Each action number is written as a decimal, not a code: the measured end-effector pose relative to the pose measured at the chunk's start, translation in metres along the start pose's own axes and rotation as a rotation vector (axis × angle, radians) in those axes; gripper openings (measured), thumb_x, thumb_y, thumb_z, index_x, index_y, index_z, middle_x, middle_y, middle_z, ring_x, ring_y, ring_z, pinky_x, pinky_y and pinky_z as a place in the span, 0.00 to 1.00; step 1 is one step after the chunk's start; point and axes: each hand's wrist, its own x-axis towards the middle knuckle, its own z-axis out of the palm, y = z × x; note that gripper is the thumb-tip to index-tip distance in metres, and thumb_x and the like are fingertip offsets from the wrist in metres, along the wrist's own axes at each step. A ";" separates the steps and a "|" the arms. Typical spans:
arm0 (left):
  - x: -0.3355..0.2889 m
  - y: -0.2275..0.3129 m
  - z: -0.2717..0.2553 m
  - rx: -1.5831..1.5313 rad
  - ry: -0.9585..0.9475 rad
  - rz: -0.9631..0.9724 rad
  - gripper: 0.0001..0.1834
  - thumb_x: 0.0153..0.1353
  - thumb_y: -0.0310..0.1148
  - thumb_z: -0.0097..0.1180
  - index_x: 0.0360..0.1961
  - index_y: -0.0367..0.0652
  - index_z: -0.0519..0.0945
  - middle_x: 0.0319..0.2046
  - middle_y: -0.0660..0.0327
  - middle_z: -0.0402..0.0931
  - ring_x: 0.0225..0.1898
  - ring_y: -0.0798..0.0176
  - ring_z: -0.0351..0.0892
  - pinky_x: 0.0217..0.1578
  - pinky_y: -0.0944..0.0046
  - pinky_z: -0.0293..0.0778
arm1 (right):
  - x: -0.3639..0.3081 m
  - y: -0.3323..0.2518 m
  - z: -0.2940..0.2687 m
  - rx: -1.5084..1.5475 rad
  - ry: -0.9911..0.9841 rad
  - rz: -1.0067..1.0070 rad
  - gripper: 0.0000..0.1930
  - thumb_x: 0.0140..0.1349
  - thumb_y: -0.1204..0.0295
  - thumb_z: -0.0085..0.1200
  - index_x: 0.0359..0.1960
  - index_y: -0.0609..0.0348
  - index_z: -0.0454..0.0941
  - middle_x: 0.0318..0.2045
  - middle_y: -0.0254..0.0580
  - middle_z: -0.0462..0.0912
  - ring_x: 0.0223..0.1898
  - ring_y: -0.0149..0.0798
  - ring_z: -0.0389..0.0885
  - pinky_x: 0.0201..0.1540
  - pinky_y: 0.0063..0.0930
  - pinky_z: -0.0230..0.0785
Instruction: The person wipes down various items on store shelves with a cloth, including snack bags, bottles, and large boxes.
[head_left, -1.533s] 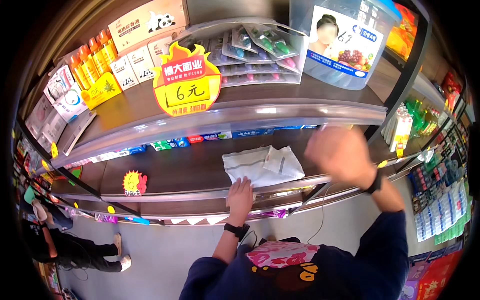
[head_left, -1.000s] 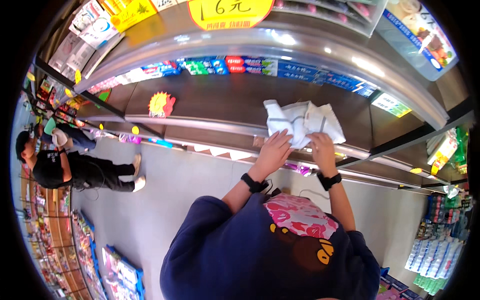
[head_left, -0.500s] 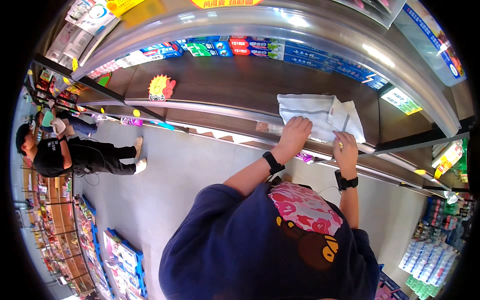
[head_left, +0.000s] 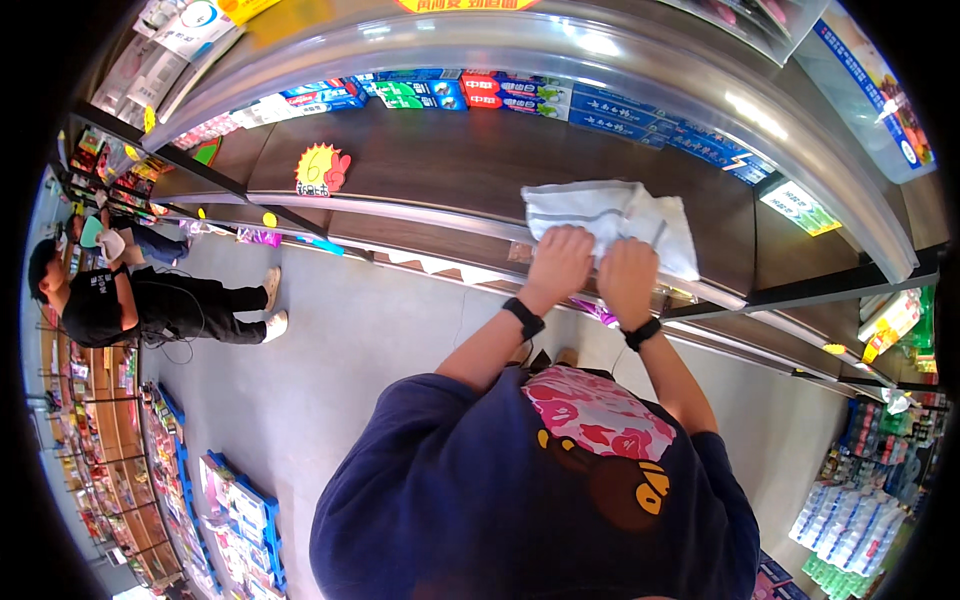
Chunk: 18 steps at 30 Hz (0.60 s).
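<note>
A white cloth with grey stripes (head_left: pixel 655 215) lies over the front of a dark brown shelf (head_left: pixel 430 160). On its near left edge my left hand (head_left: pixel 560 264) has its fingers curled and closed on the fabric. Right beside it, my right hand (head_left: pixel 628 276) is closed on the near edge of the same cloth, with its fingertips partly hidden. Both wrists wear black bands. The cloth's far part is spread loosely and creased over the shelf board.
Toothpaste boxes (head_left: pixel 515 95) line the back of the shelf. A metal-edged upper shelf (head_left: pixel 420 50) overhangs it. A yellow starburst sign (head_left: pixel 320 170) stands on the front rail. At left a person in black (head_left: pixel 130 300) stands in the aisle; bottled-water packs (head_left: pixel 850 520) are stacked at right.
My right hand has moved left, close to my left hand, which has shifted slightly left. The cloth has been drawn left along the shelf edge, and its folded corner now looks different.
</note>
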 end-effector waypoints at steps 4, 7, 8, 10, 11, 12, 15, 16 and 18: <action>-0.020 -0.050 -0.017 0.118 0.049 -0.061 0.19 0.47 0.33 0.55 0.42 0.41 0.73 0.44 0.55 0.72 0.47 0.51 0.69 0.50 0.52 0.63 | 0.028 -0.048 0.018 0.113 -0.029 -0.040 0.07 0.51 0.66 0.51 0.26 0.53 0.69 0.28 0.41 0.70 0.35 0.44 0.69 0.38 0.42 0.58; -0.025 -0.066 -0.029 0.187 0.060 -0.051 0.19 0.50 0.35 0.54 0.44 0.40 0.72 0.45 0.53 0.70 0.48 0.49 0.67 0.51 0.51 0.61 | 0.033 -0.058 0.027 0.193 0.101 -0.093 0.07 0.52 0.66 0.52 0.26 0.53 0.69 0.28 0.39 0.70 0.35 0.42 0.69 0.38 0.39 0.59; -0.025 -0.066 -0.028 0.213 0.072 -0.036 0.19 0.51 0.36 0.54 0.43 0.39 0.72 0.44 0.53 0.69 0.48 0.49 0.67 0.51 0.50 0.61 | 0.031 -0.055 0.029 0.206 0.109 -0.136 0.08 0.52 0.66 0.53 0.27 0.53 0.69 0.28 0.39 0.70 0.35 0.42 0.69 0.38 0.37 0.60; -0.025 -0.057 -0.024 0.259 0.102 -0.078 0.19 0.51 0.37 0.55 0.42 0.38 0.71 0.43 0.52 0.70 0.47 0.48 0.67 0.51 0.49 0.60 | 0.026 -0.043 0.027 0.208 0.124 -0.160 0.08 0.53 0.66 0.54 0.27 0.53 0.70 0.28 0.39 0.70 0.35 0.41 0.70 0.38 0.36 0.61; -0.025 -0.052 -0.022 0.236 0.105 -0.104 0.19 0.51 0.38 0.54 0.41 0.36 0.71 0.42 0.50 0.69 0.46 0.47 0.67 0.51 0.49 0.60 | 0.022 -0.035 0.023 0.206 0.118 -0.155 0.08 0.53 0.66 0.55 0.28 0.54 0.70 0.29 0.39 0.71 0.35 0.41 0.70 0.39 0.35 0.62; -0.021 -0.048 -0.020 0.227 0.101 -0.084 0.19 0.51 0.38 0.54 0.41 0.36 0.71 0.42 0.50 0.69 0.46 0.47 0.67 0.51 0.49 0.60 | 0.019 -0.026 0.019 0.203 0.113 -0.151 0.09 0.53 0.66 0.56 0.28 0.54 0.70 0.29 0.39 0.71 0.36 0.41 0.70 0.39 0.34 0.62; -0.016 -0.033 -0.015 0.226 0.068 -0.092 0.19 0.53 0.39 0.53 0.42 0.36 0.72 0.42 0.50 0.69 0.46 0.46 0.66 0.50 0.49 0.60 | 0.007 -0.007 0.004 0.204 0.096 -0.101 0.09 0.53 0.66 0.55 0.30 0.55 0.72 0.30 0.40 0.72 0.36 0.42 0.71 0.39 0.34 0.63; -0.017 -0.026 -0.015 0.208 0.034 -0.098 0.19 0.53 0.39 0.54 0.42 0.36 0.72 0.41 0.50 0.69 0.46 0.46 0.66 0.49 0.49 0.60 | 0.005 -0.002 -0.002 0.222 0.098 -0.099 0.09 0.53 0.66 0.56 0.30 0.56 0.72 0.30 0.40 0.72 0.36 0.42 0.71 0.39 0.35 0.63; -0.009 -0.014 -0.003 0.186 0.044 -0.060 0.19 0.54 0.40 0.54 0.42 0.37 0.72 0.41 0.51 0.69 0.45 0.46 0.66 0.49 0.49 0.60 | 0.001 0.012 -0.011 0.213 0.133 -0.069 0.08 0.52 0.66 0.55 0.30 0.56 0.72 0.29 0.40 0.72 0.36 0.43 0.71 0.39 0.35 0.63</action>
